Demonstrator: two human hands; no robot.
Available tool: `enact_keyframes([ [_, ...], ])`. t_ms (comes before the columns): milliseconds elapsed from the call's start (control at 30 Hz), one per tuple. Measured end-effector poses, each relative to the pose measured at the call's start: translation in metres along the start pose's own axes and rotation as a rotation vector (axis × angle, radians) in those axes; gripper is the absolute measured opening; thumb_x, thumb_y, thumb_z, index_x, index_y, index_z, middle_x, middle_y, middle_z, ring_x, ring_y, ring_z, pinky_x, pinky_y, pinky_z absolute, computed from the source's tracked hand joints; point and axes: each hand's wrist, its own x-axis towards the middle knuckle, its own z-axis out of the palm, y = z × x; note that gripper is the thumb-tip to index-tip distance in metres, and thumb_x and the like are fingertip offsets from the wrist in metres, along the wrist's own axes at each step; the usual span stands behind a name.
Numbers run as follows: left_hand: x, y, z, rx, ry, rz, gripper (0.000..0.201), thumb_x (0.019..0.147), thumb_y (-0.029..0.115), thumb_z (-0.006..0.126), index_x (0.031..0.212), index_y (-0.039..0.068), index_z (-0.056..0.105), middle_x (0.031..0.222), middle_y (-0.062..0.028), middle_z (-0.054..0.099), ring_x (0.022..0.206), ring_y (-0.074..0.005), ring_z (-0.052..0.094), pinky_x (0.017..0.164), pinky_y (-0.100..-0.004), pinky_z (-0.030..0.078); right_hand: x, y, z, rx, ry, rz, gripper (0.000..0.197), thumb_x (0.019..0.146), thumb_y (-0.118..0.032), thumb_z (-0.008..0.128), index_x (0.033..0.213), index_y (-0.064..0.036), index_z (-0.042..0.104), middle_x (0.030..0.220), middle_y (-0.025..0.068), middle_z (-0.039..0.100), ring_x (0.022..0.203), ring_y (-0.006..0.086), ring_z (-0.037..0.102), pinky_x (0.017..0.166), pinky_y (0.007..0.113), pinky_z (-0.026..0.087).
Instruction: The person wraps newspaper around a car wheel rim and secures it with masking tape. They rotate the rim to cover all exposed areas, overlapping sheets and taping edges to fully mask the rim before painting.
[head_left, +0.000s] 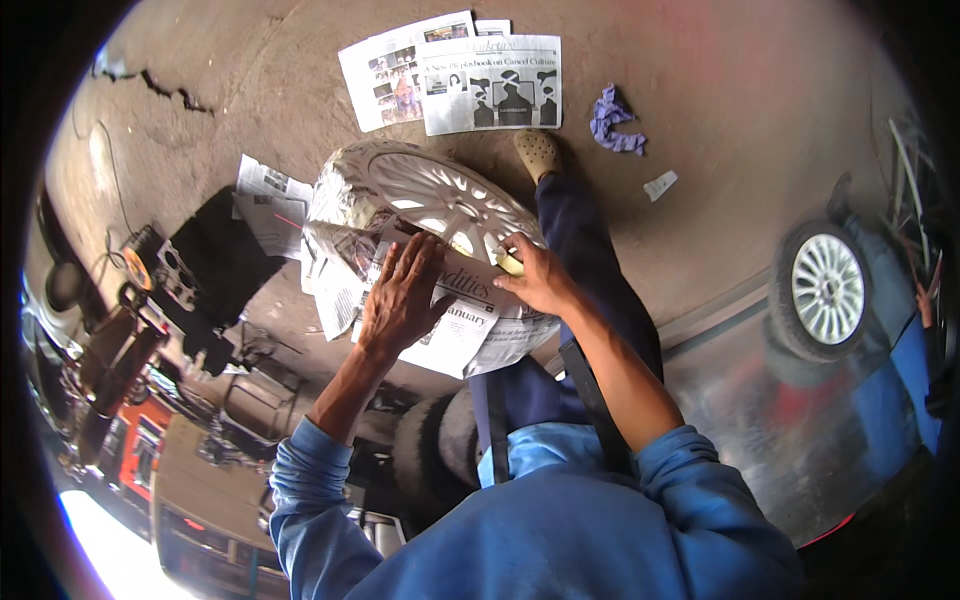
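Observation:
A multi-spoke wheel rim (465, 208), pale in colour, stands tilted in front of me, its tyre largely wrapped in newspaper. One printed newspaper sheet (465, 325) covers the near side of the wheel. My left hand (402, 290) lies on this sheet with its fingers stretched out flat. Near the rim's right edge, my right hand (540, 277) pinches a small pale yellow tape roll (509, 264), which the fingers partly hide. More crumpled newspaper (335, 245) hangs around the wheel's left side.
Newspaper pages (490, 90) lie on the floor beyond the wheel, near my shoe (540, 152). A crumpled purple cloth (615, 122) and a paper scrap (660, 185) lie right of them. Another wheel with a tyre (825, 290) is at the right. Car parts (180, 270) clutter the left.

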Motion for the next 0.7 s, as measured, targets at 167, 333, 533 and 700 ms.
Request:
enact_keyframes([
  [167, 0.015, -0.012, -0.020, 0.061, -0.167, 0.090, 0.063, 0.079, 0.035, 0.068, 0.128, 0.001, 0.047, 0.134, -0.0145, 0.046, 0.130, -0.0282, 0.037, 0.110, -0.0445, 0.026, -0.003, 0.005, 0.015, 0.085, 0.119, 0.041, 0.046, 0.072, -0.012, 0.075, 0.109, -0.0044, 0.049, 0.100, 0.0191, 0.063, 0.094, 0.0367, 0.062, 0.079, 0.041, 0.049],
  [333, 0.042, -0.032, -0.043, 0.063, -0.238, 0.266, 0.068, 0.073, 0.035, 0.073, 0.127, 0.004, 0.048, 0.127, -0.0128, 0.050, 0.123, -0.0288, 0.043, 0.107, -0.0459, 0.030, 0.000, 0.003, 0.002, 0.095, -0.013, 0.096, 0.046, 0.073, -0.009, 0.072, 0.111, -0.0001, 0.048, 0.103, 0.0208, 0.062, 0.097, 0.0370, 0.061, 0.081, 0.040, 0.048],
  [533, 0.059, -0.031, -0.042, -0.075, -0.403, 0.283, 0.071, 0.066, 0.038, 0.077, 0.123, 0.004, 0.053, 0.123, -0.0130, 0.054, 0.118, -0.0285, 0.048, 0.106, -0.0453, 0.032, -0.037, -0.002, -0.014, 0.224, -0.042, -0.102, 0.037, 0.077, -0.008, 0.070, 0.108, -0.0050, 0.049, 0.095, 0.0185, 0.064, 0.088, 0.0373, 0.063, 0.075, 0.041, 0.051],
  [700, 0.049, -0.029, -0.043, -0.044, -0.326, 0.292, 0.072, 0.062, 0.038, 0.079, 0.120, 0.003, 0.055, 0.117, -0.0127, 0.058, 0.116, -0.0308, 0.050, 0.104, -0.0452, 0.034, -0.065, -0.010, -0.014, 0.192, -0.016, -0.057, 0.036, 0.076, -0.007, 0.070, 0.106, -0.0069, 0.050, 0.093, 0.0150, 0.064, 0.085, 0.0378, 0.063, 0.070, 0.042, 0.051],
])
